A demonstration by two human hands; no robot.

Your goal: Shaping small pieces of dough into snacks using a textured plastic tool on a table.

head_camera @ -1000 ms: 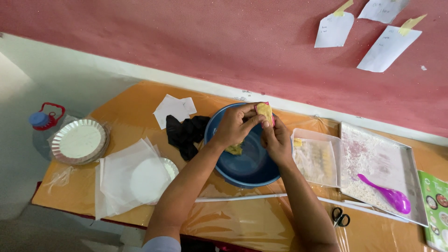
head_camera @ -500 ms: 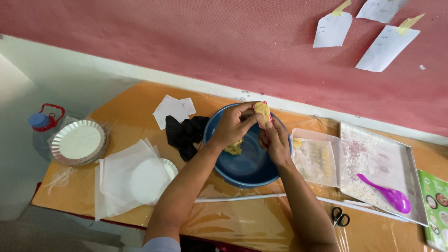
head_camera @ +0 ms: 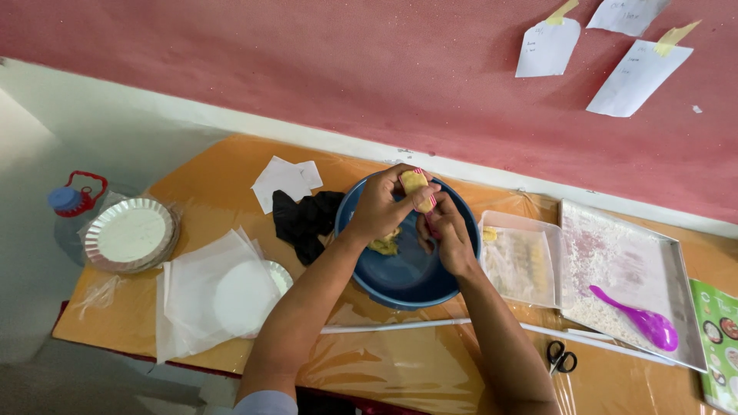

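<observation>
Now | yellow dough lump (head_camera: 415, 184) pinched between left hand (head_camera: 382, 209) fingers | right hand (head_camera: 446, 234) fingers curled beneath, touching | over blue bowl (head_camera: 453, 270)

soft, even daylight fills the view, brightest on the pale floor (head_camera: 46, 131) at nine o'clock. shadows are faint; a weak one lies under the blue bowl (head_camera: 407, 269) at centre. the clear plastic sheet (head_camera: 384, 361) at six o'clock shows mild glare and wrinkled reflections. focus is fairly sharp throughout. wide-angle bending curves the wall edge (head_camera: 231, 123) towards ten o'clock.
</observation>
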